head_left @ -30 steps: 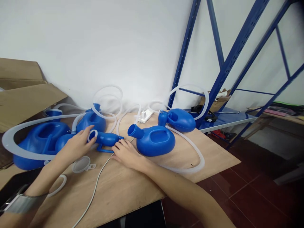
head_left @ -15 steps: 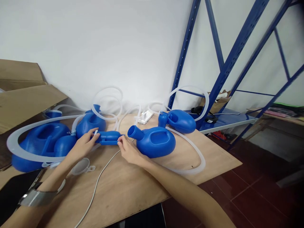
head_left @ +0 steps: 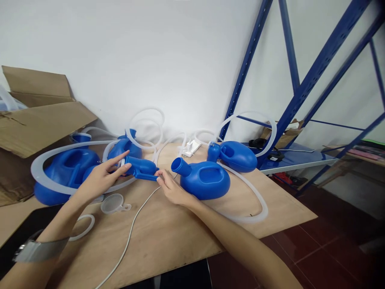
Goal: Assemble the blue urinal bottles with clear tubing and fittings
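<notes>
Apparently for steadiness, the small blue vessel (head_left: 144,165) lay between both hands: the right hand (head_left: 173,189) pinched its handle end, while the left hand (head_left: 100,179), thumb and forefinger spread, met its rimmed end, grip unclear. Just beyond the right hand sat a blue jug (head_left: 207,182).

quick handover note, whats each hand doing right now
Left hand: at the blue piece, index extended; can't tell if gripping.
Right hand: closed on the blue piece.
</notes>
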The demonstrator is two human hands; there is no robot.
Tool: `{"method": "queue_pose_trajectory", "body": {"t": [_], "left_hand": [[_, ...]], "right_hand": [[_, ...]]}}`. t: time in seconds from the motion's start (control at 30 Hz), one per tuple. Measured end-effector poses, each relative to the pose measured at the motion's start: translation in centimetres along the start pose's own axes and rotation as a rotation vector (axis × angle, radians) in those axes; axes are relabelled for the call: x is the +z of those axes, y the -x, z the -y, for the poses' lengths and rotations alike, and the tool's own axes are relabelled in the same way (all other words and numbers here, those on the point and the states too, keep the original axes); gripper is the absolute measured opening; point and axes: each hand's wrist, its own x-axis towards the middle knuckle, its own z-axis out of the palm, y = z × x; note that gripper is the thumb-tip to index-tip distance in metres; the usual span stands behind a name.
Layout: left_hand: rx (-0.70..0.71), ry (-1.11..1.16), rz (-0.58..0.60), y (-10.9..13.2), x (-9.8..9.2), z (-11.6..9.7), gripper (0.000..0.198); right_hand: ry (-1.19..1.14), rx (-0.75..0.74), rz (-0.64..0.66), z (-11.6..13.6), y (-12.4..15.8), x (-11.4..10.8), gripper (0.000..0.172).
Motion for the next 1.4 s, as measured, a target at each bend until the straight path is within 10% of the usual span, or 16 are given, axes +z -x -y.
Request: {"method": "queue_pose_trajectory", "body": {"t": [0.13,0.37,0.57,0.8,1.07,1.4], "left_hand": [[-0.045,0.106,-0.068,0.4,0.2,-0.4,0.08],[-0.024,0.317,-0.078,1.4,2.4,-1.7,0.064],[-0.076,0.376,-0.018,1.3,2.8,-1.7,0.06],[-0.234,0.656,0.06,1.8,4.2,-2.4,0.08],[-0.083,0.885,0.145,2.4,4.6,-3.2,0.082],[-0.16,0.785,-0.167,1.5,5.3,-2.6,0.036]], "right_hand": [[-0.092,0.032,-0.063,-1.0,-0.4,0.7,0.024],[-0.509,-0.055,-0.035,-0.1,-0.3,1.5,0.126],[-0.454,-0.001,-0.126,2.3,0.5,1.7,0.075],[-0.553,0.107,-0.155,2.0,0.6,1.9,0.071],[-0.578,0.054,-0.077,1.9,0.2,1.6,0.069],[-0.661,0.105,-0.075,2.2,0.2,2.0,0.063]]}}
